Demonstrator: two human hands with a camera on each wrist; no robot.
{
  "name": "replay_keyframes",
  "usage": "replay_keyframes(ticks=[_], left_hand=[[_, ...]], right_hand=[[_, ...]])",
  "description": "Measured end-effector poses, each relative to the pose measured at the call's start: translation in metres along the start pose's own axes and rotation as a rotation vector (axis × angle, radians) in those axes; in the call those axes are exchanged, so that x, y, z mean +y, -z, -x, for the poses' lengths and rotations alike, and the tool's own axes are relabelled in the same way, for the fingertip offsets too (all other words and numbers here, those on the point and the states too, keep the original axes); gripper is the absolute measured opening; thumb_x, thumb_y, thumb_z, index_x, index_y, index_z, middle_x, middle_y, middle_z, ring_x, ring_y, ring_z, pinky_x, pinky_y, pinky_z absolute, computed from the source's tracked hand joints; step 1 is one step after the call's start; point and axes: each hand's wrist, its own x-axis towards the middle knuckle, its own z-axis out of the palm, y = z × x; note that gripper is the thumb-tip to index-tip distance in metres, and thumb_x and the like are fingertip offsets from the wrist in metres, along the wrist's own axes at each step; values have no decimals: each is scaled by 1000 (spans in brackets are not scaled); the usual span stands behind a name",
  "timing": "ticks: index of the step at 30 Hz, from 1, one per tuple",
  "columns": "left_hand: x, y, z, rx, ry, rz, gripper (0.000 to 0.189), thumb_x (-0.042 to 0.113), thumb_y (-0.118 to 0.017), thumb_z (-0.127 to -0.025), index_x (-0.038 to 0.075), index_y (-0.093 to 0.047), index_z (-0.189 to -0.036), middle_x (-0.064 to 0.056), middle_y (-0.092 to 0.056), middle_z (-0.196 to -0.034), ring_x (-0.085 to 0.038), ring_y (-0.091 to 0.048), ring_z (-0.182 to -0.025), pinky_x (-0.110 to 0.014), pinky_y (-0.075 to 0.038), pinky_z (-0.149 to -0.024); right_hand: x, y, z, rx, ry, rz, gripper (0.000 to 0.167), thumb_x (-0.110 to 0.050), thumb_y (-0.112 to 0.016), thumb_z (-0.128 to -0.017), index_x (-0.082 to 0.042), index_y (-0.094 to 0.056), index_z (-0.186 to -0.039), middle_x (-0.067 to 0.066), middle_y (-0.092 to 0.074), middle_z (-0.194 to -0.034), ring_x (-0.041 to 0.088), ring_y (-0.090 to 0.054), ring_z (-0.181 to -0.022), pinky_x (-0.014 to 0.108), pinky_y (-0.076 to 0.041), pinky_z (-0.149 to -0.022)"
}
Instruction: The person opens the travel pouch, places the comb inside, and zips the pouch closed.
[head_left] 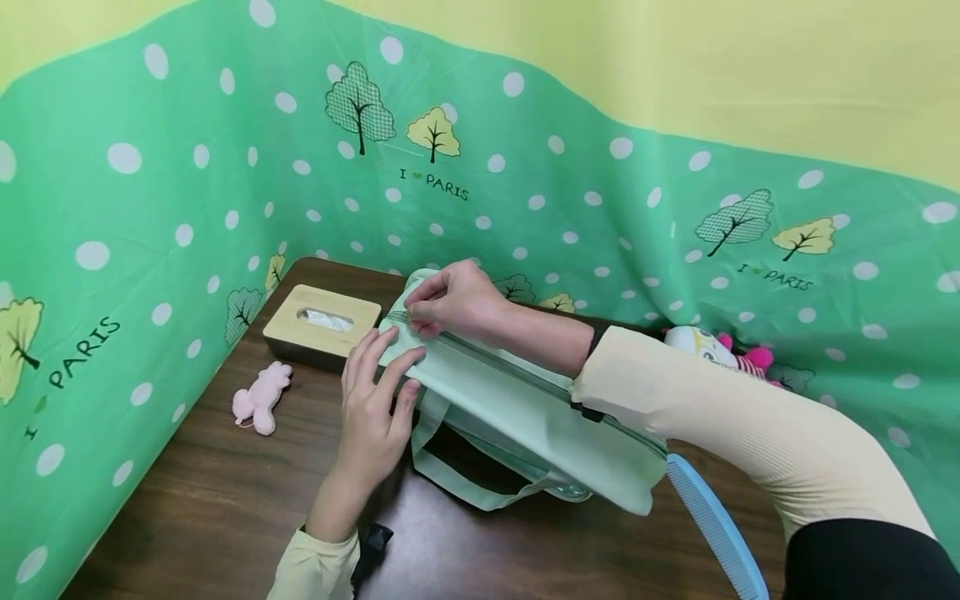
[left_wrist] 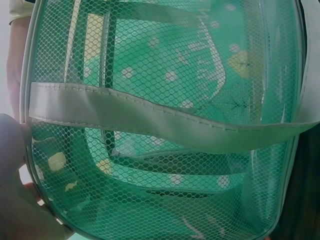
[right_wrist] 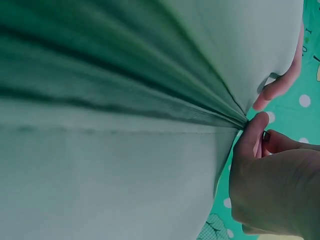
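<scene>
A mint-green bag (head_left: 517, 400) with a long zipper across its top lies slantwise on the table. My right hand (head_left: 457, 300) is over the zipper's left end, where thumb and forefinger pinch the small zipper pull (right_wrist: 266, 136). Fabric gathers in folds toward those fingertips in the right wrist view. At the bag's left end, my left hand (head_left: 378, 417) rests with fingers spread, fingertips on the corner. The left wrist view shows the bag's mesh and clear side (left_wrist: 165, 185), crossed by a pale green strap handle (left_wrist: 165, 120).
A tissue box (head_left: 330, 321) with a wooden lid stands just left of the bag. Nearer me lies a pink plush toy (head_left: 262, 398). A blue comb (head_left: 716, 525) is off the bag's right end, and a white-and-pink doll (head_left: 712, 346) sits behind my right arm. Dotted green cloth (head_left: 525, 179) hangs behind.
</scene>
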Motion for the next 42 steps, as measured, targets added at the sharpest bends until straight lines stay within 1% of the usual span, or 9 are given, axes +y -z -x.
replay_keyframes(ticks=[5,11,17,24,30,34,36,38,42], left_hand=[[2,-4,-1,-4,-5,16,48,45,-41,-111,8,-70,-118,-24,-55,-144,-49,-40,-141,-73,-25,-111],[5,-7,0,-24,-19,46,47,44,-42,-111,8,-71,-116,-24,-55,-144,-51,-40,-140,-75,-24,-110],[6,-8,-1,-13,-28,59,46,43,-43,-111,8,-72,-114,-24,-56,-142,-50,-42,-139,-76,-25,-109],[8,-9,-1,-29,-19,60,46,44,-44,-110,7,-72,-111,-24,-56,-142,-48,-41,-141,-70,-23,-115],[8,-12,0,-11,-22,66,46,44,-44,-110,8,-72,-109,-24,-57,-141,-49,-42,-140,-73,-23,-114],[7,-11,1,1,-10,57,46,44,-44,-110,7,-73,-108,-24,-58,-140,-49,-44,-139,-72,-25,-113],[6,-10,1,7,1,48,47,45,-45,-110,8,-73,-108,-24,-59,-140,-48,-44,-139,-71,-26,-113],[4,-9,1,12,13,39,49,47,-44,-109,7,-72,-108,-24,-59,-140,-48,-44,-139,-72,-26,-112],[1,-8,-1,27,42,22,52,49,-44,-108,6,-72,-109,-24,-59,-139,-49,-45,-139,-73,-27,-111]], right_hand=[[0,0,-3,10,-12,-32,14,-1,-69,-98,7,-76,-107,16,-76,-84,14,-71,-66,30,-62,-76],[-1,1,-7,2,-50,-81,15,0,-69,-98,9,-75,-108,16,-75,-89,15,-71,-69,31,-62,-77],[-3,2,-10,-5,-91,-113,15,1,-68,-98,10,-74,-109,17,-74,-88,15,-71,-67,31,-62,-76],[-5,-1,-17,-14,-114,-82,17,0,-68,-98,11,-74,-110,15,-73,-82,15,-70,-68,30,-62,-75],[-5,-7,-27,-30,-121,-70,20,-1,-68,-99,12,-72,-114,13,-72,-80,15,-70,-69,29,-62,-74],[-5,-9,-30,-47,-117,-82,20,0,-66,-99,12,-72,-114,18,-74,-89,16,-70,-71,29,-62,-75],[-5,-7,-29,-74,-105,-46,21,-2,-66,-100,11,-72,-116,20,-75,-96,16,-71,-74,29,-62,-76],[-6,-4,-28,-116,-92,-1,23,-5,-64,-102,8,-72,-119,18,-75,-105,18,-72,-79,29,-61,-76],[-13,7,-21,-183,-47,88,26,-14,-62,-105,1,-72,-123,12,-74,-111,21,-74,-87,30,-61,-78]])
